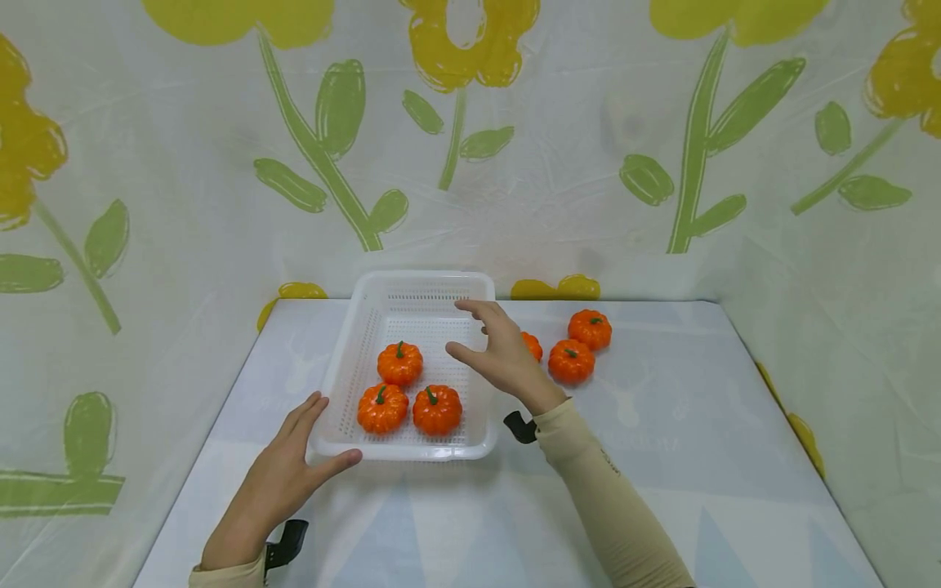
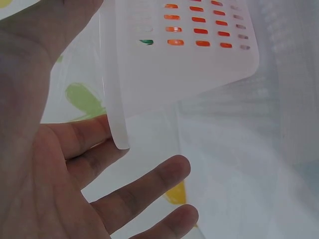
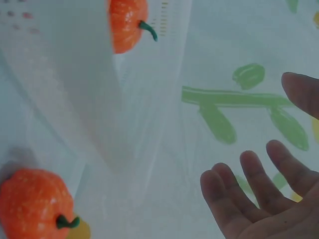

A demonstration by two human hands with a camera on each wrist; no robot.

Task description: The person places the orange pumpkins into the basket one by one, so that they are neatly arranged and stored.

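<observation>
A white perforated plastic basket stands on the table with three small orange pumpkins inside: one farther back, one front left and one front right. My left hand is at the basket's front left corner, fingers spread, with some fingertips touching the rim. Above the basket's right side, my right hand has its thumb and fingers apart and holds nothing. Right of the basket lie more pumpkins, a near one, a far one and one partly hidden behind my right hand.
The white table carries pale blue triangle prints. Behind and beside it hangs a light cloth printed with yellow flowers and green leaves. Black straps or mounts show at both wrists.
</observation>
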